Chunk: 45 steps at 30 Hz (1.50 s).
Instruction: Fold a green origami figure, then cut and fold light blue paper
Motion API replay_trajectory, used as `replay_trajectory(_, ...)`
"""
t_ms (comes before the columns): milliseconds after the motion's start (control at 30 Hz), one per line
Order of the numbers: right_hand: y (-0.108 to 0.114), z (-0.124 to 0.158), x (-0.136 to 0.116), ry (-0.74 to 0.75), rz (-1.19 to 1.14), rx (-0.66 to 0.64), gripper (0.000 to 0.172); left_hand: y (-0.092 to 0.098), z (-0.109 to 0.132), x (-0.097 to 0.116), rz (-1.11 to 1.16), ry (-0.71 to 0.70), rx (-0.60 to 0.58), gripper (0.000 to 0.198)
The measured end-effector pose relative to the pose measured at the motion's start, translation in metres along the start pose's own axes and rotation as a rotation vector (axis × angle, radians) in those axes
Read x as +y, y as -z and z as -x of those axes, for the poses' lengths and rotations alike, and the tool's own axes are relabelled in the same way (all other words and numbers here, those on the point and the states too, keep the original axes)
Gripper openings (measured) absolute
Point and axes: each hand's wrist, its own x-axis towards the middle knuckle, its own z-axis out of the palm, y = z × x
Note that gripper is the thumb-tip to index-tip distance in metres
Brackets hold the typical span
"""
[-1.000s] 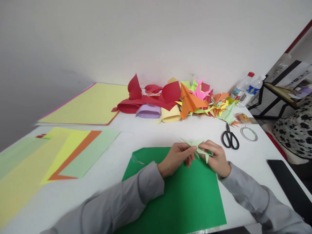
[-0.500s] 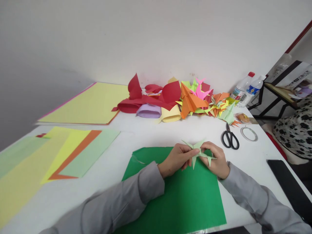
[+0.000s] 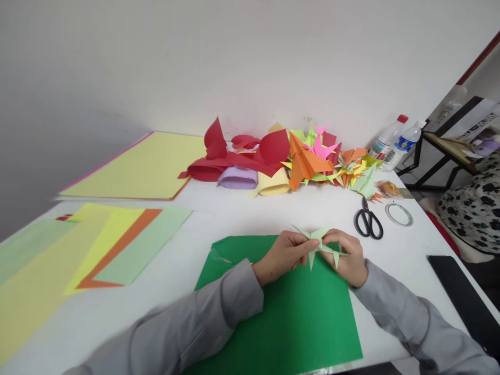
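This is looking like a paper-craft workroom. A white table (image 3: 250, 213) is standing against a bare wall and carrying spread coloured sheets (image 3: 128, 245), a heap of folded paper figures (image 3: 308, 161), black scissors (image 3: 368, 221) and a tape roll (image 3: 399, 214). A pale green folded figure (image 3: 318, 234) is being held over a green sheet (image 3: 289, 312). 2 water bottles (image 3: 387, 140) are standing at the far corner, and a seated person's patterned clothing (image 3: 469, 213) is showing alongside.

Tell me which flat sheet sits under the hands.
The dark green sheet, nearest the camera. The left hand and right hand hold a folded piece over it; the pale sheets lie apart, further left.
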Motion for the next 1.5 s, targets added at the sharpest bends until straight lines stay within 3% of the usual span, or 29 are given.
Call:
replay_trajectory(233, 0.001, 0.000, 0.000, 0.095, -0.050, -0.027, 0.015, 0.002, -0.001, -0.002, -0.006, 0.005, -0.033, 0.051)
replay_trajectory(300, 0.000, 0.002, 0.003, -0.013, -0.056, 0.009, 0.011, 0.002, -0.001, -0.004, 0.031, 0.007, -0.036, 0.050)
replay_trajectory(400, -0.002, 0.004, 0.011, -0.311, -0.126, 0.130, 0.003, 0.003, -0.002, -0.008, 0.198, 0.034, -0.034, 0.041)
replay_trajectory(533, -0.005, -0.003, 0.016, -0.615, -0.462, 0.231, 0.022, 0.004, -0.004, -0.013, 0.333, 0.040, -0.022, 0.018)
replay_trajectory(667, -0.006, -0.010, 0.013, -0.765, -0.682, 0.191, 0.034, 0.001, -0.006, -0.014, 0.321, -0.013, 0.051, 0.022)
replay_trajectory(800, -0.009, -0.005, 0.013, -0.774, -0.683, 0.153, 0.036, 0.000, -0.007, -0.013, 0.389, -0.004, 0.114, 0.033)
replay_trajectory(933, -0.010, 0.001, 0.019, -0.712, -0.615, 0.103, 0.029, 0.000, -0.007, -0.012, 0.405, 0.000, 0.174, 0.022)
replay_trajectory(1300, -0.007, 0.001, 0.020, -0.702, -0.505, 0.069, 0.021, 0.001, -0.004, -0.005, 0.413, -0.055, 0.134, 0.002)
replay_trajectory(1500, -0.007, 0.001, 0.022, -0.694, -0.548, 0.045, 0.017, 0.002, -0.004, -0.007, 0.302, -0.103, 0.135, 0.011)
